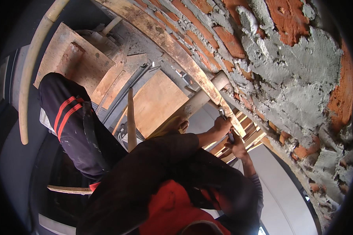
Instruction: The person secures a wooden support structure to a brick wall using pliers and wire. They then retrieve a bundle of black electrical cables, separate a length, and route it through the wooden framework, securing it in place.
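Note:
Beside the lower end of a long wooden board (176, 51), both my hands are closed. My left hand (222, 126) grips a small curved metal piece (222, 113) that sticks up past the fingers against the board. Just below it, my right hand (238, 149) is wrapped around a dark grey tool handle (231, 136). I cannot tell whether the two pieces belong to one tool. The fingers hide most of what they hold. The board runs along a rough brick wall (282, 74) smeared with grey mortar.
Bamboo poles (31, 74) stand at the left, with another wooden pole (131, 117) near my legs. A plywood sheet (157, 102) lies below me, beside a larger board (59, 55) bearing a brick. A round post (200, 100) crosses under the long board. My bent knee (62, 88) is at left.

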`<state>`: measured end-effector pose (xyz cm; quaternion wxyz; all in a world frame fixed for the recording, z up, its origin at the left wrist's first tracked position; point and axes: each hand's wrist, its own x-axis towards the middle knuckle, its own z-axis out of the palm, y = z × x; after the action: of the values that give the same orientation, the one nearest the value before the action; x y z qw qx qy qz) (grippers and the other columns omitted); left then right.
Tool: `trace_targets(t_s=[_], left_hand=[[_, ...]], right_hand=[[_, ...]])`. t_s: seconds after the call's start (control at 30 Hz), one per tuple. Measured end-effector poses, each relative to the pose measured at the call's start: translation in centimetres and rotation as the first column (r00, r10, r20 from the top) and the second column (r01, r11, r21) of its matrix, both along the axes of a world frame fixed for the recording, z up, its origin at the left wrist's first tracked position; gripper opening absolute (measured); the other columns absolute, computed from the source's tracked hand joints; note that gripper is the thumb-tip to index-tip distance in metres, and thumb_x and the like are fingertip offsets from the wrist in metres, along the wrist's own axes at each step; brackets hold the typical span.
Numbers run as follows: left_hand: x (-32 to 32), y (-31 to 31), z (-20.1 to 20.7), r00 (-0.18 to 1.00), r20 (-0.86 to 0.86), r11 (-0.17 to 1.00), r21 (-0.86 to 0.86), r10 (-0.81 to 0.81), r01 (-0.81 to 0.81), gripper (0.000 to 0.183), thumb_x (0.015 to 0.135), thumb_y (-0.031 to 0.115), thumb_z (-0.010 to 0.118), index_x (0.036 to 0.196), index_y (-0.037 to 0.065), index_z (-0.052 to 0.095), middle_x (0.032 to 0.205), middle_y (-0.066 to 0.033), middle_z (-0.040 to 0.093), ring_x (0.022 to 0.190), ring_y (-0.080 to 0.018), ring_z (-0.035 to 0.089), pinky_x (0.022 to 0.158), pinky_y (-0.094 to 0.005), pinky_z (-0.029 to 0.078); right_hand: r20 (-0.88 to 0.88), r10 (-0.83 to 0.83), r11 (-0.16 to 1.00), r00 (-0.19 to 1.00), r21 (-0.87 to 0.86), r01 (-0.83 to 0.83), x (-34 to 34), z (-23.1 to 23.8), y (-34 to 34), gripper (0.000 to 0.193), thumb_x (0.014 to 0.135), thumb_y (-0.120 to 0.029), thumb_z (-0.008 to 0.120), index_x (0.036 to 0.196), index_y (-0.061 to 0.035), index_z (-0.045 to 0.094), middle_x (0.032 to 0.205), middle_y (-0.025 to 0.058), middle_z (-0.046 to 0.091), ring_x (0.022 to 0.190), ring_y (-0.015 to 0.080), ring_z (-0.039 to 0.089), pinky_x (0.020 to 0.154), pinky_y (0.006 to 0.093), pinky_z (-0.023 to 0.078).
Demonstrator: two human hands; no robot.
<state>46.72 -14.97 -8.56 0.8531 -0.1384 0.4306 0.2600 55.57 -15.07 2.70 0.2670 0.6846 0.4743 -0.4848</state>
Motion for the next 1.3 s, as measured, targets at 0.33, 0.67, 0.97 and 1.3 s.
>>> trace_targets(t_s=[0.33, 0.67, 0.97, 1.3], left_hand=[[1.1, -1.4, -1.1, 0.985, -0.048, 0.986, 0.017, 0.166, -0.166, 0.028, 0.088, 0.024, 0.058, 0.07, 0.003, 0.05, 0.059, -0.0048, 0.052, 0.046, -0.0162, 0.055, 0.039, -0.0294, 0.046], [-3.1, -0.8, -1.0, 0.723, 0.615, 0.949, -0.192, 0.315, -0.25, 0.018, 0.085, 0.024, 0.064, 0.081, 0.01, 0.054, 0.073, 0.0003, 0.051, 0.074, -0.0144, 0.054, 0.07, -0.0326, 0.048], [-3.1, -0.2, -0.5, 0.753, 0.515, 0.908, -0.313, 0.41, -0.28, 0.017, 0.082, 0.016, 0.062, 0.072, 0.011, 0.05, 0.055, 0.0043, 0.041, 0.046, -0.0101, 0.043, 0.052, -0.0301, 0.044], [-2.8, 0.4, 0.6, 0.883, 0.327, 0.924, -0.297, 0.337, -0.242, 0.016, 0.081, 0.013, 0.063, 0.071, 0.005, 0.052, 0.058, -0.0016, 0.049, 0.046, -0.0137, 0.048, 0.046, -0.0291, 0.041]], right_hand=[[0.029, -0.001, 0.988, 1.0, 0.156, -0.004, 0.5, -1.6, -3.4, 0.07, 0.07, -0.004, 0.057, 0.135, 0.0021, 0.031, 0.079, 0.0105, 0.054, 0.07, 0.0204, 0.055, 0.065, 0.033, 0.046], [-0.191, -0.927, 0.374, 0.323, -0.545, 0.751, -3.0, 1.0, -2.2, 0.027, 0.075, 0.004, 0.06, 0.095, -0.0066, 0.046, 0.069, -0.001, 0.039, 0.06, 0.0092, 0.042, 0.053, 0.0265, 0.033], [-0.027, -0.308, 0.938, 0.951, 0.159, 0.309, -8.6, 4.6, -1.5, 0.083, 0.08, -0.043, 0.065, 0.134, 0.0046, 0.025, 0.095, 0.0217, 0.06, 0.072, 0.0294, 0.067, 0.051, 0.04, 0.052], [0.885, 0.339, 0.464, 0.318, 0.137, -0.875, -10.0, 0.4, -7.0, 0.085, 0.07, -0.031, 0.069, 0.14, -0.0027, 0.03, 0.106, 0.0155, 0.054, 0.099, 0.0281, 0.051, 0.091, 0.0405, 0.04]])
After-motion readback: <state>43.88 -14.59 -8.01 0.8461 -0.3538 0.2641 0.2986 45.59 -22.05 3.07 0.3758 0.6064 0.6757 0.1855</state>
